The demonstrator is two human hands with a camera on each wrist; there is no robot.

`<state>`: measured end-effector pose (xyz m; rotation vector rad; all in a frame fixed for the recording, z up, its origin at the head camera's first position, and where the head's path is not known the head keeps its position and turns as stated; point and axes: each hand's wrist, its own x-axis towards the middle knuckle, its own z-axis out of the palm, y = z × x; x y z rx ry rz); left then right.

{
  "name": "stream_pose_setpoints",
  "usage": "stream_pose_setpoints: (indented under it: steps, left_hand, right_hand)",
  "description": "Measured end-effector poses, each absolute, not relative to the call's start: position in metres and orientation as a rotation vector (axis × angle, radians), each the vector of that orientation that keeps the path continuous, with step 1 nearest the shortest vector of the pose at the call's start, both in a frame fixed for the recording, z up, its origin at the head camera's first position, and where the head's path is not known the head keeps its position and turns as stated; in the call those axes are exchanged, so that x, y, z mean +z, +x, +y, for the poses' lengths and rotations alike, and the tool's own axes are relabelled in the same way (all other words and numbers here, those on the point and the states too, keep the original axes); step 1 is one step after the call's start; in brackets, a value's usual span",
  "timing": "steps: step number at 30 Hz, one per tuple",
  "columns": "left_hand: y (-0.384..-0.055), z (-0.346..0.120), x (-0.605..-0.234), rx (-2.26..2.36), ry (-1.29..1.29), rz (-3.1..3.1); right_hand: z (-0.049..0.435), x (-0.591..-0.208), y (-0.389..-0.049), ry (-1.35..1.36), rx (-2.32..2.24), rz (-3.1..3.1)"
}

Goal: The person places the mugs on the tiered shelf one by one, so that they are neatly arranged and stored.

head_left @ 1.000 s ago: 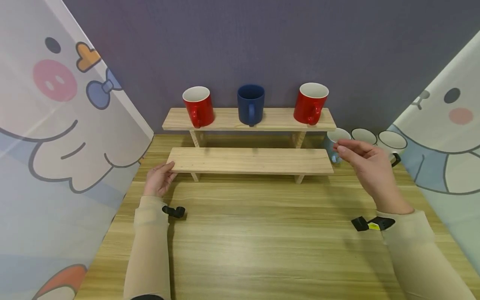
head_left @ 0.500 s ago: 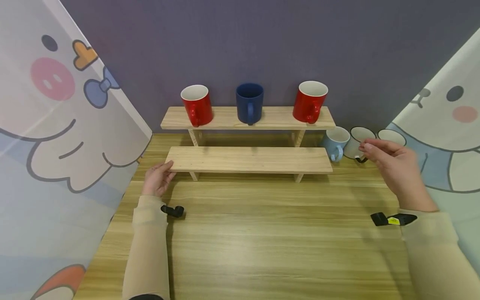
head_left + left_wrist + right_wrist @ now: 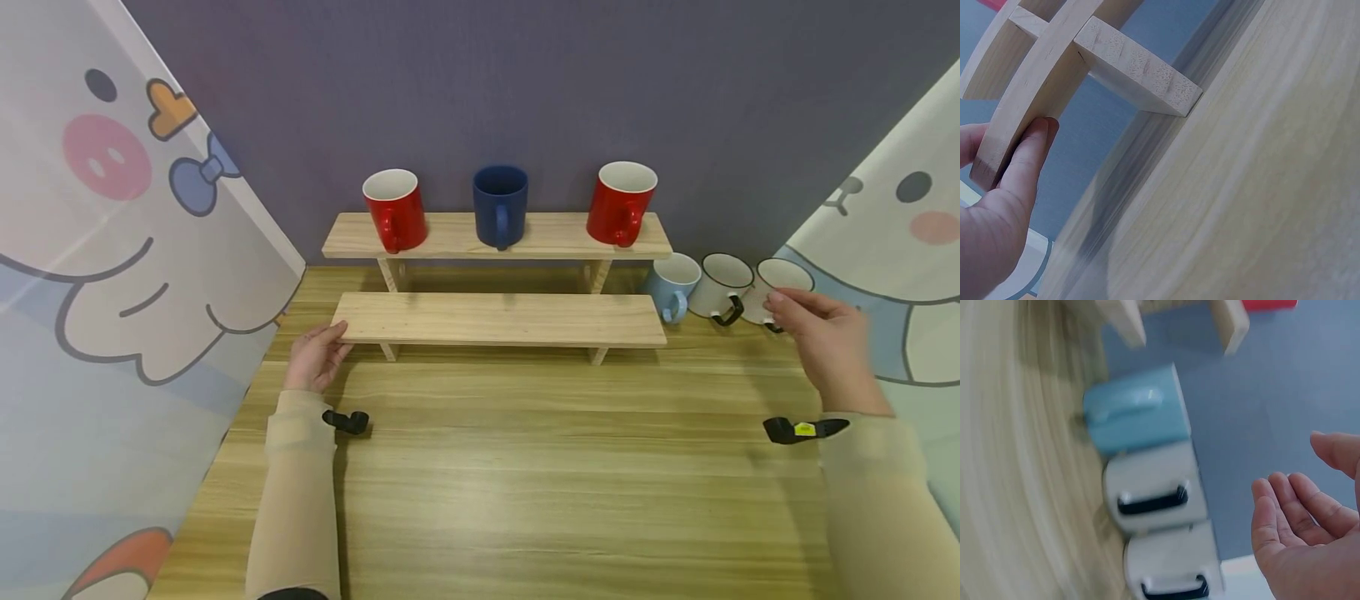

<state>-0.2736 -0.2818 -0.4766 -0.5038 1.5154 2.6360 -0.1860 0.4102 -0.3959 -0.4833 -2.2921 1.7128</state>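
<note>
My left hand [image 3: 315, 358] grips the left end of the lower board of a two-tier wooden shelf [image 3: 495, 319]. In the left wrist view the thumb is on one face of the board and the fingers [image 3: 1034, 147] on the other. On the right, my right hand [image 3: 832, 342] hovers in front of the outermost white mug [image 3: 757, 302], holding nothing. Its fingers [image 3: 1297, 512] are loosely bent, with the thumb apart. Left of that mug are another white mug [image 3: 708, 293] with a black handle and a light blue mug [image 3: 663, 292], in a row on the table.
Along the upper board stand a red mug [image 3: 405, 218], a dark blue mug [image 3: 489, 218] and a second red mug [image 3: 609, 215]. A grey wall [image 3: 495, 83] rises behind the shelf. Cartoon-printed panels [image 3: 202, 292] flank the wooden table [image 3: 540, 467].
My right hand has moved right, from in front of the light blue mug to the outermost white one, uncovering the mugs' handles. My left hand keeps its hold on the shelf.
</note>
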Motion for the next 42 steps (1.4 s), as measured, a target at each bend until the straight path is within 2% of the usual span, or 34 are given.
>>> stream_pose_setpoints:
  steps: [10,22,30,42]
  left_hand:
    - [-0.275,-0.282,-0.478,2.622,-0.505,1.534]
    - [-0.274,-0.283,-0.478,2.656,-0.524,1.483]
    - [-0.274,-0.283,-0.478,2.652,-0.5,1.478]
    - [-0.275,-0.283,-0.478,2.647,-0.504,1.49]
  right_hand:
    - [0.457,-0.413,-0.188,-0.621,1.617,-2.316]
    - [0.482,-0.43,-0.199,-0.847,1.475,-2.491]
    - [0.49,-0.443,-0.218,-0.791,1.715,-2.411]
    - [0.488,-0.448,-0.225,-0.57,1.868,-2.382]
